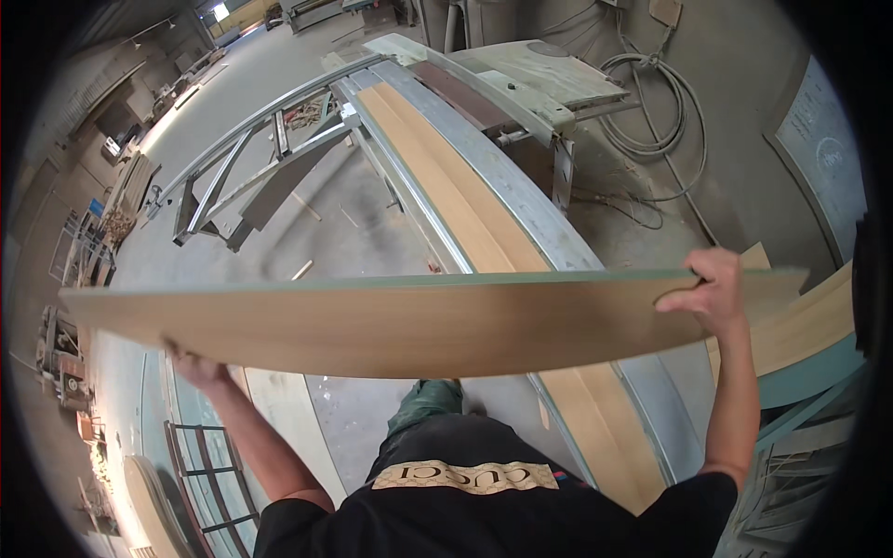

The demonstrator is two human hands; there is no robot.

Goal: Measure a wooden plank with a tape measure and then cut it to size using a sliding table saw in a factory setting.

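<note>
Across my front I hold a long wood-grain board with a pale green upper edge, its broad face toward me. My left hand supports its lower edge near the left end, the fingertips partly blurred against the wood. At the right end, my right hand grips over the upper edge, thumb pressed on the face. Beneath it, another wood-grain panel with green edges lies lengthwise on a sliding table saw; the held board hides its middle stretch.
A metal outrigger frame juts left from the saw. Coiled hoses hang on the right wall. Close to my right is a stack of boards. A dark rack and pale curved panels stand at lower left.
</note>
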